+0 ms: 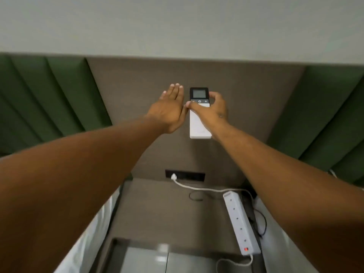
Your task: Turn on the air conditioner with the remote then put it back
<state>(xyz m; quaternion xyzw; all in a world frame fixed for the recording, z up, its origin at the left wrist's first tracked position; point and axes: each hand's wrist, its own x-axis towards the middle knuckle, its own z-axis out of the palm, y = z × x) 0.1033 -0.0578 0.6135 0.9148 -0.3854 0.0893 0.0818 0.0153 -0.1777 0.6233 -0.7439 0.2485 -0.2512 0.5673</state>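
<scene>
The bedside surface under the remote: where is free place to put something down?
Free: the bare brown patch between the wall socket and the recessed panel, left of the power strip. Crowded: the right side, with the strip, its white cable and black cords.

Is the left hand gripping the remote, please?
No, the left hand lies flat and open beside the remote; only the right hand grips it.

A bedroom, likely a hotel's: green padded headboard panels [49, 99] flank a brown wall panel [246, 115] above a bedside table [157, 213] carrying a power strip [241, 223].
</scene>
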